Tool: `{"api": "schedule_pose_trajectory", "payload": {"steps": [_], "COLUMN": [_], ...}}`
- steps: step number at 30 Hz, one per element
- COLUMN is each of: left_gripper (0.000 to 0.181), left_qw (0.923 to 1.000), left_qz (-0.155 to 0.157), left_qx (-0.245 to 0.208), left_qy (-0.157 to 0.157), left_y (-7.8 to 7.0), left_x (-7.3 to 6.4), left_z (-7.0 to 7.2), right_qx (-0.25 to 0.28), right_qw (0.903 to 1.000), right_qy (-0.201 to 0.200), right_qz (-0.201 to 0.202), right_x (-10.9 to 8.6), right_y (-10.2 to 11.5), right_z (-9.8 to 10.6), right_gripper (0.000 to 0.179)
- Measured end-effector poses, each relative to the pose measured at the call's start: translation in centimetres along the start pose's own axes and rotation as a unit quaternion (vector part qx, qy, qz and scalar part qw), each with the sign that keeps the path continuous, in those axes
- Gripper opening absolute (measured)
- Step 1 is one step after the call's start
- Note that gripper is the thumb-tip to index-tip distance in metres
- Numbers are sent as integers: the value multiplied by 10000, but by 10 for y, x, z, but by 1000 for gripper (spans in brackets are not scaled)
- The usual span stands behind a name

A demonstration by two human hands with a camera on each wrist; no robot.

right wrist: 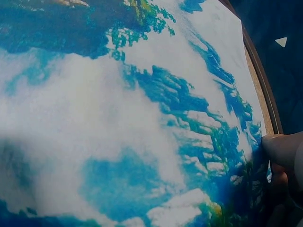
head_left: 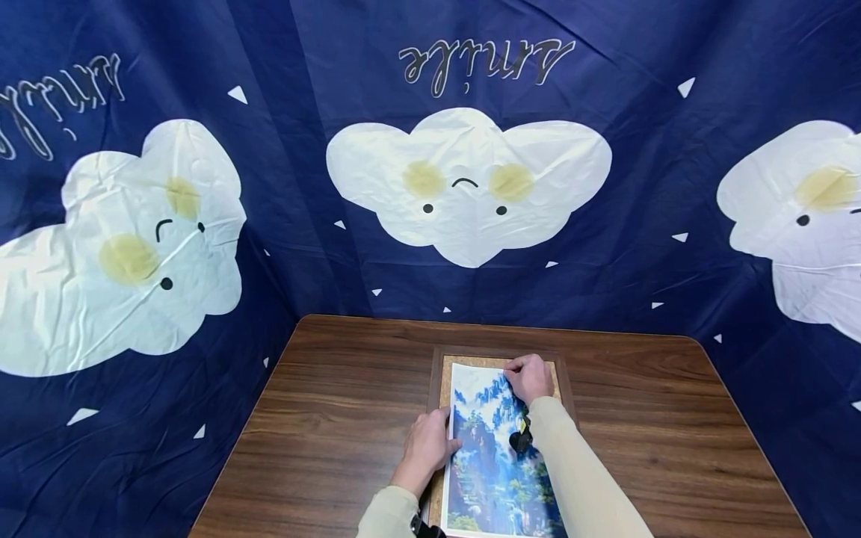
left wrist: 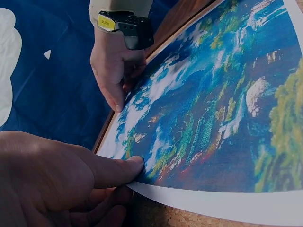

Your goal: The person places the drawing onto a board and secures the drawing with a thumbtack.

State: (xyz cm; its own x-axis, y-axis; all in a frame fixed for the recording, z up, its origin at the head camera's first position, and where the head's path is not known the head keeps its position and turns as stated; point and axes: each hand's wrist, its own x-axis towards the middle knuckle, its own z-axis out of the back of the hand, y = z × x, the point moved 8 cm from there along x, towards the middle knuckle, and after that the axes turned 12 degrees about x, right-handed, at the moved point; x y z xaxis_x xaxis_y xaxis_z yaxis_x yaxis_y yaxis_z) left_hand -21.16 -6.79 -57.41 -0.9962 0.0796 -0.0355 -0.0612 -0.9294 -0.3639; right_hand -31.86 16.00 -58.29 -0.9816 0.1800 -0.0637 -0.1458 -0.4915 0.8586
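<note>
A printed landscape poster (head_left: 494,456) with blue mountains, mist and trees lies over a cork board (head_left: 446,385) in a brown wooden frame. My left hand (head_left: 425,446) is at the poster's left edge; in the left wrist view its thumb lies on top and the other fingers curl beneath the raised edge. My right hand (head_left: 531,379) pinches the poster near its top right corner. The right wrist view shows that thumb (right wrist: 283,147) on the edge, with the fingers below partly hidden. Cork shows under the poster's lifted border in the left wrist view.
The board rests on a dark wood-grain table (head_left: 323,426). Behind and beside it hangs a blue curtain (head_left: 282,187) with white clouds and upside-down lettering. A black device with a yellow label (left wrist: 125,26) is strapped to the right wrist.
</note>
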Motion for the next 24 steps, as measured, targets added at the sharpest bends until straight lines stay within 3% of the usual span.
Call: {"api": "schedule_pose_trajectory", "payload": {"steps": [24], "left_gripper": [58], "left_qw": [10000], "left_qz": [-37], "left_qx": [2], "left_qy": [5], "left_y": [-1], "left_x": [1], "left_z": [0], "right_qx": [38], "right_qw": [9998], "right_qy": [-10], "right_qz": [171], "right_x": [4], "right_y": [-1], "right_z": [0], "right_gripper": [8]}}
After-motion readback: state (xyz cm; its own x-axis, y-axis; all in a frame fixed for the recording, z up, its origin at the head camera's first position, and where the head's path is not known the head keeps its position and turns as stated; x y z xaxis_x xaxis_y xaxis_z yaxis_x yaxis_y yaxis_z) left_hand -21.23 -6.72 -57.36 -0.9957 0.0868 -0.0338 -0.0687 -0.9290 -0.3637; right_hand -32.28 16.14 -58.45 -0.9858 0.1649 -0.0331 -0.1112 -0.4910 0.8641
